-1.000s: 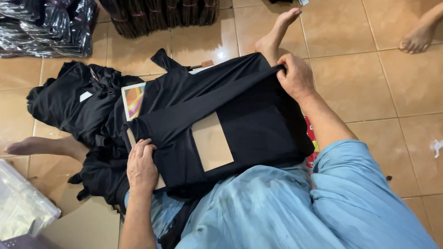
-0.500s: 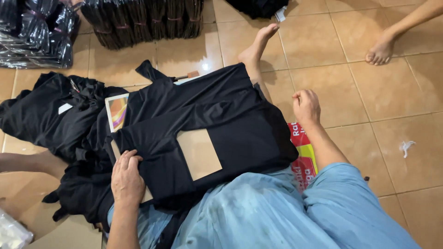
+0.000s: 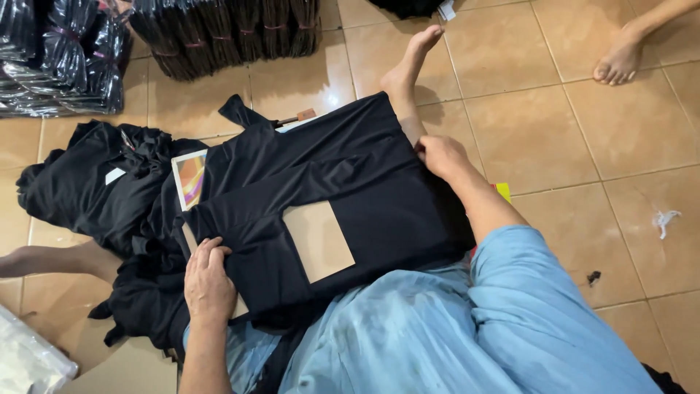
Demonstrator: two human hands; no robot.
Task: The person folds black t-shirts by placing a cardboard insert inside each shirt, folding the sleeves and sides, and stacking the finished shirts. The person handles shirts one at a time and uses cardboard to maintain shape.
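A black garment (image 3: 343, 182) lies folded over a brown cardboard sheet (image 3: 319, 241) on my lap. My left hand (image 3: 208, 281) presses flat on the garment's near left corner, fingers together. At the right edge my right hand (image 3: 440, 156) grips the fabric and the board beneath it. My bare right foot (image 3: 412, 62) stretches out beyond the garment. A pile of loose black garments (image 3: 95, 190) lies at the left, with a colourful card (image 3: 191, 177) poking out beside the folded piece.
Stacks of black garments wrapped in clear plastic (image 3: 219, 33) stand at the back, more (image 3: 58, 58) at the far left. Another person's bare foot (image 3: 620, 62) rests on the tan tiles at top right. A clear plastic bag (image 3: 29, 357) lies bottom left.
My right hand has slid from the garment's far corner down along its right edge. My left hand has stayed on the near left corner. The camera view has shifted slightly.
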